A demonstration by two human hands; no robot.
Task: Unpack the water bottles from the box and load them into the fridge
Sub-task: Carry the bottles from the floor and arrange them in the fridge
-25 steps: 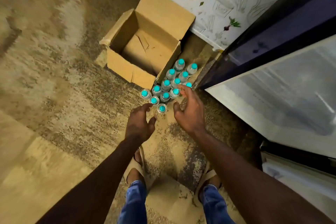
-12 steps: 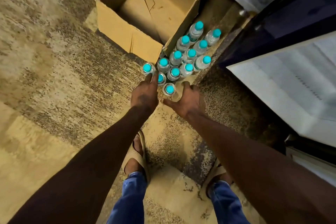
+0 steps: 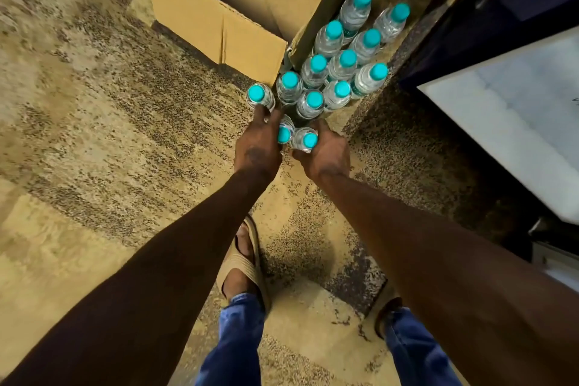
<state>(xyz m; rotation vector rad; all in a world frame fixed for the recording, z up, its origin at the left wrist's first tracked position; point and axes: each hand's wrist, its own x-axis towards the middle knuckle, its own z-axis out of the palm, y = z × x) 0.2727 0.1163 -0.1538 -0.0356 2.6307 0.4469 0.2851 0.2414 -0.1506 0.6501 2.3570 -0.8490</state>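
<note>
Beside cardboard box (image 3: 219,31): left hand (image 3: 257,147), right hand (image 3: 326,153) each grip clear teal-capped bottle (image 3: 305,139).

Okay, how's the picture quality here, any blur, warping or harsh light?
Head view: wide-angle warping bends the arms and cardboard box outward; dim warm light on the floor; bottle caps sharp, left hand fingers slightly smeared; fridge door pale, washed out.

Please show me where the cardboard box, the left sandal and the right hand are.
cardboard box (image 3: 219,25), head view, on its front wall.
left sandal (image 3: 250,266), head view, on its strap.
right hand (image 3: 329,157), head view, on its back.
</note>
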